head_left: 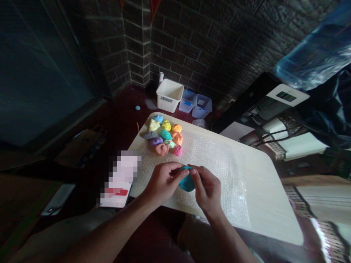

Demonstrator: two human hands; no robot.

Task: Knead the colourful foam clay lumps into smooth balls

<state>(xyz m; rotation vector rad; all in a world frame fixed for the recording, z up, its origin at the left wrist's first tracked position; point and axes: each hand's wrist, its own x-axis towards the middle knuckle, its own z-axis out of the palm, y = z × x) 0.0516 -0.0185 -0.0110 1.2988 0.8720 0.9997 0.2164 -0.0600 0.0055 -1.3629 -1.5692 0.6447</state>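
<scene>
The thumb and fingertips of your left hand (166, 179) are closed in a pinch on the upper edge of a teal piece (187, 183), and your right hand (207, 186) pinches the same edge from the other side, your two thumbs almost meeting on it. The other fingers of both hands are curled, partly hidden behind. The teal piece looks flattened and rounded, hanging below your thumbs, held up above the near part of the bubble wrap (216, 157).

Past your fingertips, at the far left corner of the bubble wrap, you have a cluster of soft-looking lumps. Nearest you are a brownish-red lump (161, 149) and a pink lump (178, 150); behind them are a purple lump (156, 141), a grey lump (149, 135), a teal lump (165, 134) and others in green, orange, yellow and blue. You cannot tell which of them lie fully on the bubble wrap.

The pale table (268, 201) under the bubble wrap shows bare to its right. Left of the bubble wrap is a partly pixelated white and red item (116, 201). Beyond its far edge, on the floor, stand a white basket (168, 105) and two clear bins (202, 107).
</scene>
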